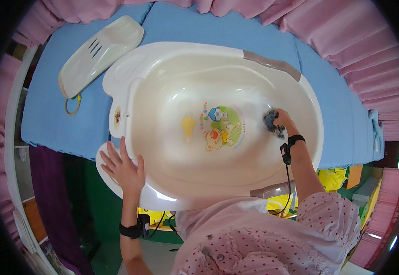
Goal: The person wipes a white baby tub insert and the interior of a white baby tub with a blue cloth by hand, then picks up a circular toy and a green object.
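Observation:
A large white baby bathtub (pixel 176 178) takes up the middle of the view, with cartoon animals printed on its floor and a yellow plug-like piece (pixel 188 126) beside the print. My left hand (pixel 125 167) lies spread on the tub's near left rim, fingers apart. Inside the tub, at its right end, my right hand (pixel 283 120) is closed round a dark grey-blue cloth (pixel 271 120) pressed against the inner surface. The cloth is partly covered by my fingers. Both wrists carry black bands with small devices.
The tub rests on a blue-covered table (pixel 337 114). A white slotted bath seat (pixel 101 55) lies behind it at the far left, near a yellowish ring (pixel 73 105). Pink curtains (pixel 360 46) hang round the back and right. Cables run from my wrist devices.

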A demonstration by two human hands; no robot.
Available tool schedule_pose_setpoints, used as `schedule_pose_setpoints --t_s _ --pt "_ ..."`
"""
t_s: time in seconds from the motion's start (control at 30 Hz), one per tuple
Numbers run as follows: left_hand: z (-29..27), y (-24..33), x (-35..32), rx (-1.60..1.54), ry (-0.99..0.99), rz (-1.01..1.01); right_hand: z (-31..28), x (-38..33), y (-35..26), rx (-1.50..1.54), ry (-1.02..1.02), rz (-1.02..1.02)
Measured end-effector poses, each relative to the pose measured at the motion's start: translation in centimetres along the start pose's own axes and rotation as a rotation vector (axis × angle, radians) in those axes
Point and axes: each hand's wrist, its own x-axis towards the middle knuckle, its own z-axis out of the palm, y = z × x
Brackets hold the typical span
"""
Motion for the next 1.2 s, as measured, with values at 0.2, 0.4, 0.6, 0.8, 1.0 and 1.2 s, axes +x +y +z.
schedule_pose_setpoints --t_s 0.2,0.4,0.6,0.8,1.0,1.2 --pt "-0.2 -0.8 0.0 0.01 0.06 0.021 -1.9 7.4 -7.6 0.262 0.536 -0.23" --pt "-0.2 -0.1 0.3 -0.011 0.035 -0.002 6.7 6.2 -21.2 0.25 -0.046 -0.456" --pt "0.2 -0.2 0.1 -0.019 0.049 -0.005 8.3 -5.6 -30.6 0.164 -0.42 -0.788" --pt "0.1 -0.9 -0.1 0.002 0.043 -0.028 9.1 -11.2 -26.8 -0.254 -0.747 -1.091" --pt "0.0 -0.2 0.3 -0.053 0.051 -0.018 8.0 -3.0 -13.3 -0.528 -1.197 -0.76" --pt "0.0 -0.4 0.2 -0.067 0.035 -0.041 2.9 -0.6 -10.9 -0.777 -0.586 -0.256"
